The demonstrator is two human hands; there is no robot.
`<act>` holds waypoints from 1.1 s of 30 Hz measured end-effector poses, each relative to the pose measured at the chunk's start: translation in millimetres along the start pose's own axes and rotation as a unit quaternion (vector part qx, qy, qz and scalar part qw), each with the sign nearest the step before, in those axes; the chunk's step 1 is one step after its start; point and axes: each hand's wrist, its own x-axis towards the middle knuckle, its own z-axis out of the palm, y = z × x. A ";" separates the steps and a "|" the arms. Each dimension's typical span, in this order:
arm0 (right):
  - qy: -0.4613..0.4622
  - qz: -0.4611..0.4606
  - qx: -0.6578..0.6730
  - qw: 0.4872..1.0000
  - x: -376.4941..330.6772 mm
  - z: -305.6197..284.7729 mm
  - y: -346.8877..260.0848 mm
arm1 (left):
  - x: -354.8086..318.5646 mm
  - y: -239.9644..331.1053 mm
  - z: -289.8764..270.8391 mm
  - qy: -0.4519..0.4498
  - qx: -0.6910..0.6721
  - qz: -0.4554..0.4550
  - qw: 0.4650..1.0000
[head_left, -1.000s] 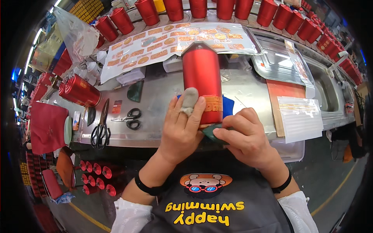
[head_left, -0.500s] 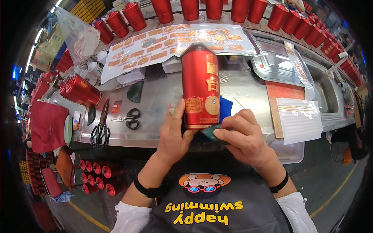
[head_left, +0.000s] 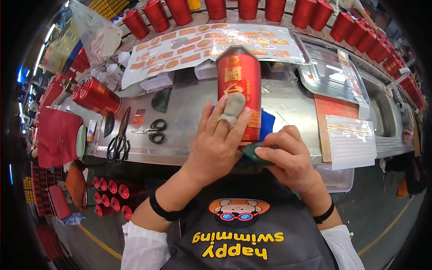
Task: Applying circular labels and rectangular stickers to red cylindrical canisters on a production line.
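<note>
A red bottle (head_left: 249, 85) with gold print and a dark far end lies over the table edge in front of me, its base toward me. The fingers of my left hand (head_left: 211, 153) are stretched across its left and front side; a fabric cover (head_left: 235, 108) sits on one finger. That hand's thumb is hidden. Beside the base, my right hand (head_left: 288, 157) pinches a dark green scraper (head_left: 253, 152) between thumb and fingers, close to the bottle's lower rim. Part of a blue cloth (head_left: 267, 123) shows beneath the bottle.
Two pairs of scissors, black-handled shears (head_left: 118, 150) and a smaller pair (head_left: 156, 131), lie left of the bottle near another green scraper (head_left: 161, 99). Beyond is a sheet of gold stickers (head_left: 180, 49). Red bottles (head_left: 96, 95) stand at left; more line the back. A sink (head_left: 382, 110) is at right.
The bottle has turned about its long axis, so other print faces up. My left hand has moved from its lower left side up onto its front. My right hand keeps the scraper at the base.
</note>
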 end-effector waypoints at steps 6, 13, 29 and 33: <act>0.020 -0.014 0.008 1.000 0.8 0.2 3.2 | 2.2 -3.6 -0.8 0.139 -0.163 -0.028 0.976; 0.013 0.005 0.006 1.000 -3.6 -0.3 5.8 | 3.0 -4.1 1.1 0.063 0.008 0.009 0.998; 0.014 0.001 -0.012 1.000 -27.4 -18.6 18.4 | -2.2 -0.1 6.3 0.093 -0.181 -0.083 0.976; 0.070 0.227 -0.077 0.968 -55.1 -83.8 39.0 | -13.2 -0.5 17.8 0.097 -0.278 -0.127 0.947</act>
